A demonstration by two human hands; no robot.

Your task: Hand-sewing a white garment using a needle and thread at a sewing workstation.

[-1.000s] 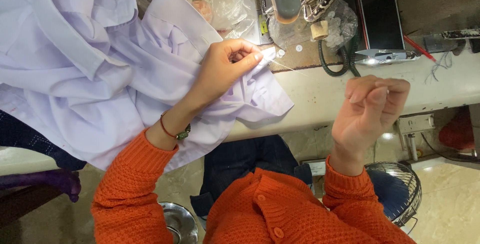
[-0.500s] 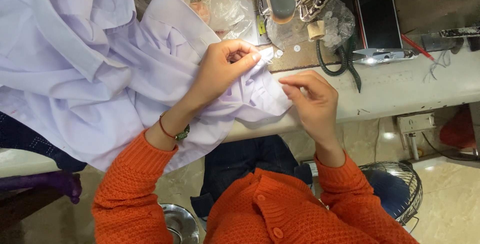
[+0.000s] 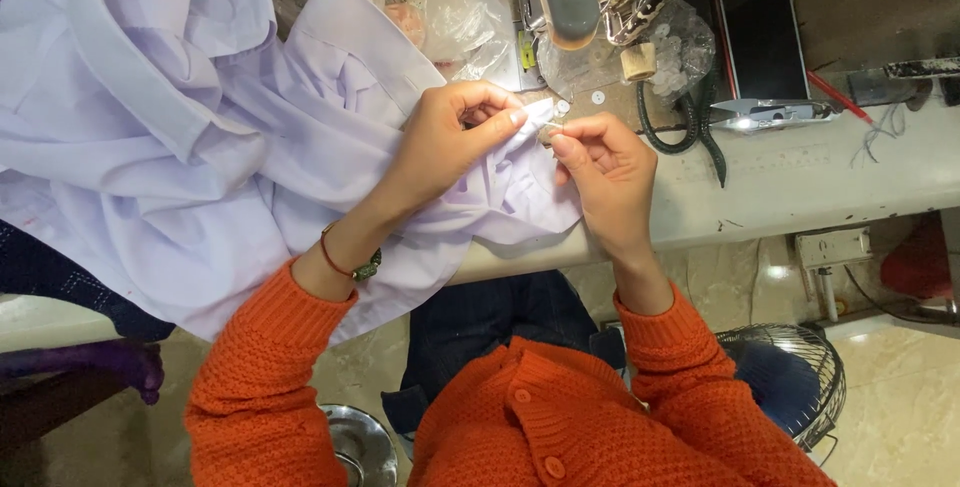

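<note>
Shirt (image 3: 200,147): pale lilac cloth, heaped over the left half of the frame, its edge draped across the tabletop (image 3: 800,187) at centre. Judged light, soft and limp; best taken by a pinched fold or hem. Left hand (image 3: 445,142): fingers closed, pinching the shirt edge. Right hand (image 3: 600,162): fingertips pressed together on the same edge, just beside the left. Small scissors (image 3: 765,112) lie upper right.
</note>
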